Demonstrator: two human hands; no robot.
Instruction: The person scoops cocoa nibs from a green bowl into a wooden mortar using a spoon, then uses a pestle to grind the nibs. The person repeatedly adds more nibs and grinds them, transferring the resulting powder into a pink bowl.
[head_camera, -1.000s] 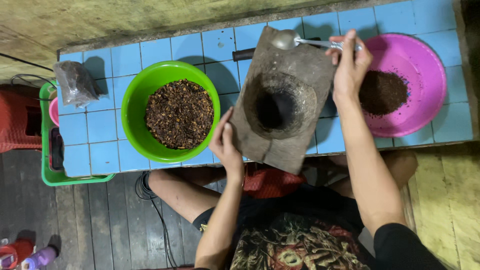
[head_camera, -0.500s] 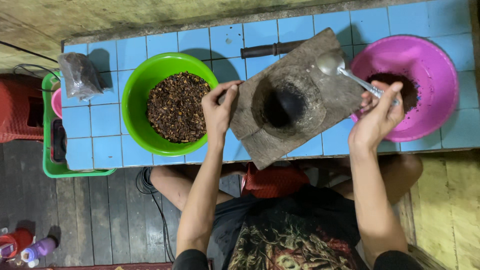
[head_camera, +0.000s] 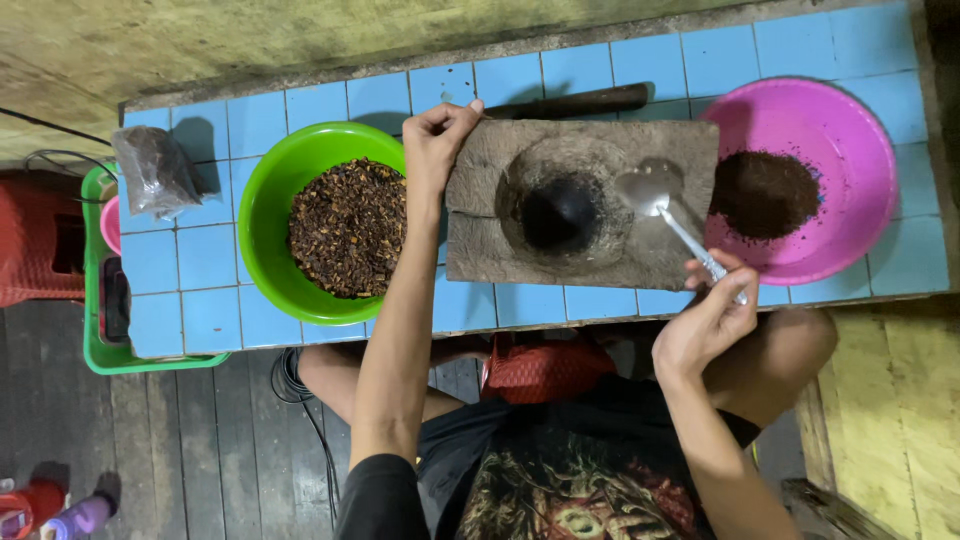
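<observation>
Head view: left hand (head_camera: 437, 140) clamps the far corner of the stone mortar (head_camera: 580, 205) to steady it on the blue-tiled surface (head_camera: 205, 310) – right hand (head_camera: 705, 325), fingers pinching a metal spoon (head_camera: 665, 210), rests its bowl on the rim (green bowl (head_camera: 265, 215) of coarse bits left, pink basin (head_camera: 850, 135) of ground powder right).

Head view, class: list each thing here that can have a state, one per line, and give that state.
Stone mortar: flat on the blue tiles, hollow dark, contents unclear.
Green bowl: upright, holds coarse brown pieces.
Pink bowl: upright, holds a small heap of dark ground powder.
Spoon: bowl empty, over the mortar's right side.
Left hand: gripping the mortar's top left corner.
Right hand: closed on the spoon handle.
Plastic bag: closed, lying on the tiles.
</observation>
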